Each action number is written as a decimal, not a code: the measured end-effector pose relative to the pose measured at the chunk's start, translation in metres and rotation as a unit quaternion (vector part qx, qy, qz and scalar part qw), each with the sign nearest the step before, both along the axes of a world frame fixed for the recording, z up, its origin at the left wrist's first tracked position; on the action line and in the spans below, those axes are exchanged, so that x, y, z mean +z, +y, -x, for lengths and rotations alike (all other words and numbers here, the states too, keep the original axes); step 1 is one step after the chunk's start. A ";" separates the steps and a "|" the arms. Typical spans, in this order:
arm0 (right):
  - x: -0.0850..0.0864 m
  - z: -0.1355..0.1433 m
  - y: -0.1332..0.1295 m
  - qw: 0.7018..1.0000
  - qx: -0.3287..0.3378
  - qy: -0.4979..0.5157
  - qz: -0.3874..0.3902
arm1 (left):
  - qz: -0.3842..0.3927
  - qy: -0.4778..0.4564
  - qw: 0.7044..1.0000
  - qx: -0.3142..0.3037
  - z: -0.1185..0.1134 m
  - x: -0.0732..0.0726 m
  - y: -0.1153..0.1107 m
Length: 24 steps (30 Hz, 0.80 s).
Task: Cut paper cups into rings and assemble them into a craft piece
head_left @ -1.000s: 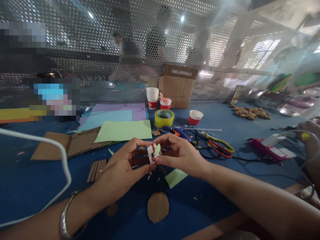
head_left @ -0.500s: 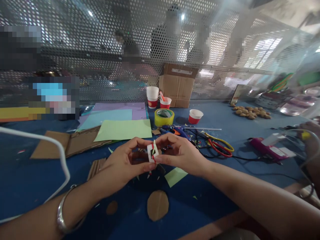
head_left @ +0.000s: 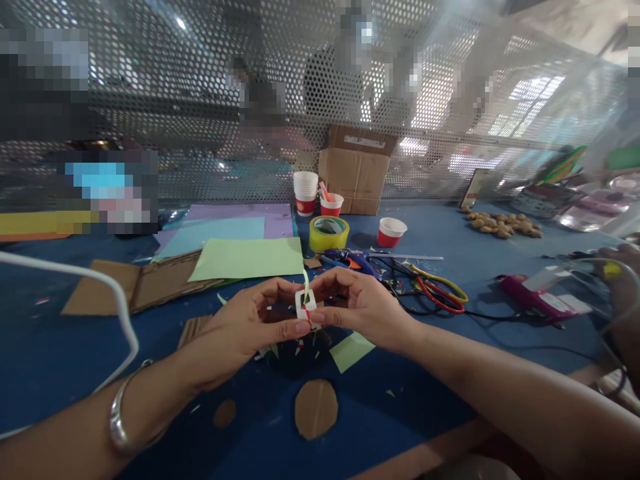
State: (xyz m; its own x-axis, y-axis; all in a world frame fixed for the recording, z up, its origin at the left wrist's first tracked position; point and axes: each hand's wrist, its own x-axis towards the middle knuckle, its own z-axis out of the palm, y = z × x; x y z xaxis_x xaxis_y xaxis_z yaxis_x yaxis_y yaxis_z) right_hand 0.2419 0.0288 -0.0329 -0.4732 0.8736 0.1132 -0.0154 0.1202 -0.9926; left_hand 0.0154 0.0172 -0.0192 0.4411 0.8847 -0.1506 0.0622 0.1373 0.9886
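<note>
Between my two hands is a small white piece (head_left: 303, 308) with red marks and a dark opening, perhaps of paper; its exact kind I cannot tell. A thin pale green strip (head_left: 307, 280) sticks up from it. My left hand (head_left: 265, 313) pinches its left side with thumb and fingers. From the right, my right hand (head_left: 357, 307) grips it, thumb at the front. Below lie a round cardboard disc (head_left: 316, 409) and a smaller brown disc (head_left: 225, 413). A light green paper piece (head_left: 352, 351) is under my right hand.
Behind the hands are green paper (head_left: 250, 259), a yellow tape roll (head_left: 329, 233), stacked paper cups (head_left: 305, 193), a red-white cup (head_left: 391, 233) and a cardboard box (head_left: 354, 173). Scissors with red and yellow handles (head_left: 440, 293) and a purple tool (head_left: 533, 297) lie right. A white cable (head_left: 117, 293) curves left.
The white piece has tilted between my fingers, so its opening now faces more upward. The green strip leans less and stands higher. Both hands stay nearly in place.
</note>
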 end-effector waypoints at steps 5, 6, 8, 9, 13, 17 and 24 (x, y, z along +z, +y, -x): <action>-0.001 -0.002 0.000 0.998 -0.008 -0.034 -0.051 | -0.003 -0.006 1.000 0.020 0.000 0.001 0.000; -0.001 -0.002 0.000 0.998 -0.013 -0.041 -0.055 | -0.008 -0.002 1.000 0.021 -0.001 0.001 0.000; -0.002 -0.002 -0.001 0.997 -0.017 -0.045 -0.059 | -0.011 0.008 1.000 0.025 -0.001 0.000 0.001; -0.002 -0.002 -0.001 0.997 -0.017 -0.043 -0.058 | -0.004 0.011 0.999 0.029 -0.001 0.000 0.001; -0.002 -0.001 -0.002 0.998 -0.022 -0.039 -0.046 | 0.060 -0.020 0.997 0.044 -0.002 0.001 0.000; -0.003 0.000 -0.002 0.998 -0.021 -0.037 -0.046 | 0.111 -0.055 0.991 0.041 -0.003 0.002 0.000; 0.000 0.000 -0.002 0.981 -0.064 -0.107 -0.147 | 0.146 -0.098 0.984 0.035 -0.006 0.003 0.002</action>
State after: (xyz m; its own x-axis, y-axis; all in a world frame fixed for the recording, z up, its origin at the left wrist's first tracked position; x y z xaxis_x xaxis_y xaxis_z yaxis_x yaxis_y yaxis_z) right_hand 0.2422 0.0264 -0.0325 -0.4027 0.8718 0.2789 0.2226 0.3888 -0.8940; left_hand 0.0212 0.0193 -0.0160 0.4264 0.8454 -0.3216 -0.1446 0.4147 0.8984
